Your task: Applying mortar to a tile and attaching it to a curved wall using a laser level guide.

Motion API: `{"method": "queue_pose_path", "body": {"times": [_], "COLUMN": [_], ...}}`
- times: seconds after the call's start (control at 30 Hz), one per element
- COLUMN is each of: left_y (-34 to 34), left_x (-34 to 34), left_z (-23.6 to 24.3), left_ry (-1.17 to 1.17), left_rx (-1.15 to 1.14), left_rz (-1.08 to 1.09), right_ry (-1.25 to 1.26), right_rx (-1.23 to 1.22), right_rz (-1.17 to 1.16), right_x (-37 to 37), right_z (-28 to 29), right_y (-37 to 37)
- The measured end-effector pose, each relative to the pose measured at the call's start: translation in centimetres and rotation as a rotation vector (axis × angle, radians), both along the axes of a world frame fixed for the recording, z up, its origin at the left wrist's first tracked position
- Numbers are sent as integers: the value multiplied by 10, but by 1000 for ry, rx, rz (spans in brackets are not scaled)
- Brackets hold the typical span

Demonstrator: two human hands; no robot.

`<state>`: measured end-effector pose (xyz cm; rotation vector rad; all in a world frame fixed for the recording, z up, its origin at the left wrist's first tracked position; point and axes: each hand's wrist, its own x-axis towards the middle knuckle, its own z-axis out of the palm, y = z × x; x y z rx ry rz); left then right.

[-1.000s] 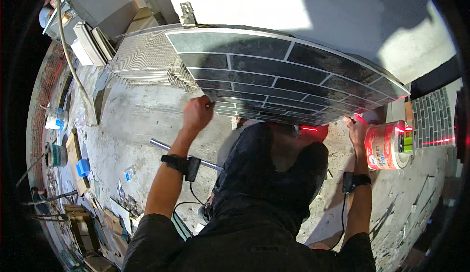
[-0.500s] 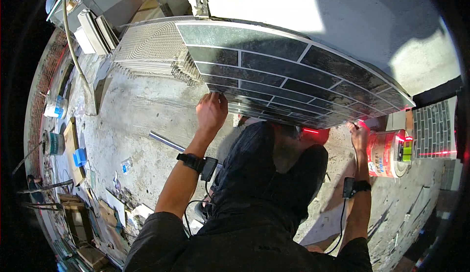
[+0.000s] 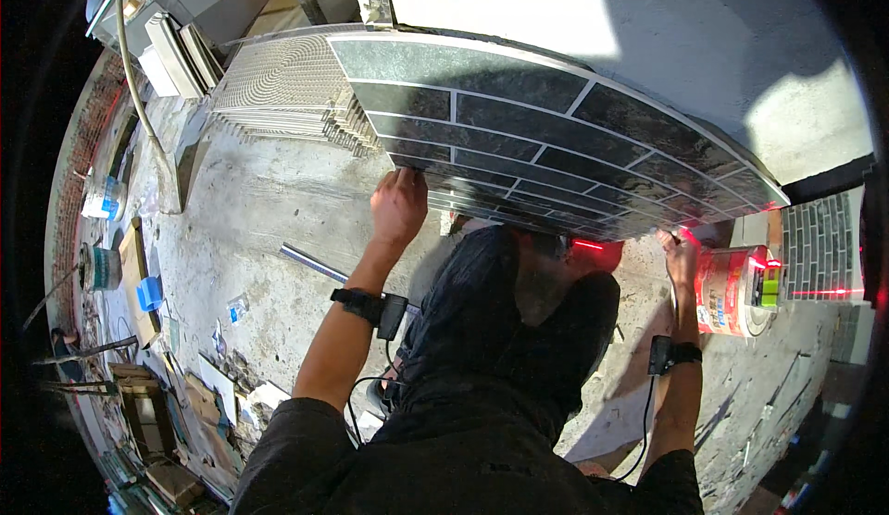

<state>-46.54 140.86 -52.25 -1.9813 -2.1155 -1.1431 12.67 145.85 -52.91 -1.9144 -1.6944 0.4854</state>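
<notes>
A large dark grey tile (image 3: pixel 505 119) with pale lines in a brick pattern stands tilted in front of me against the wall. My left hand (image 3: pixel 400 207) grips its lower left edge, the fingertips hidden behind it. At the lower edge further right, my right hand (image 3: pixel 681 257) is closed with its fingers curled at the tile's rim. Left of the tile, grey mortar (image 3: pixel 278 80) combed into curved ridges covers the surface. A metal bracket (image 3: pixel 378 3) sits just above the tile's upper left corner.
A red and white bucket (image 3: pixel 727 288) with a green laser level (image 3: pixel 770 288) stands beside my right hand; red laser light falls nearby. A metal straightedge (image 3: pixel 313 261) lies on the concrete floor. Leaning tiles (image 3: pixel 176 56), a pole (image 3: pixel 139 107), buckets (image 3: pixel 102 198) and scraps occupy the left.
</notes>
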Motion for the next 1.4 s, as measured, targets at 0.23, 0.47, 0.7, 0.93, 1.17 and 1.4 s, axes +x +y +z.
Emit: {"method": "queue_pose_path", "body": {"times": [0.23, 0.47, 0.7, 0.93, 1.17, 1.4], "left_y": [1, 17, 19, 22, 17, 19], "left_x": [-47, -65, -63, -65, -61, -63], "left_z": [14, 35, 43, 39, 39, 30], "left_ry": [-107, -236, -12, -114, -96, -33], "left_rx": [-279, -308, -382, -407, -391, -397], "left_rz": [45, -257, -181, -164, -103, -146], "right_ry": [-96, -133, -207, -240, -146, -121], "right_rx": [-39, -52, -55, -2, 7, -15], "right_rz": [12, 34, 80, 126, 116, 123], "right_x": [-3, -18, -17, -15, -22, -24], "right_z": [5, 23, 31, 28, 37, 37], "right_y": [-2, -6, -5, -3, -9, -8]}}
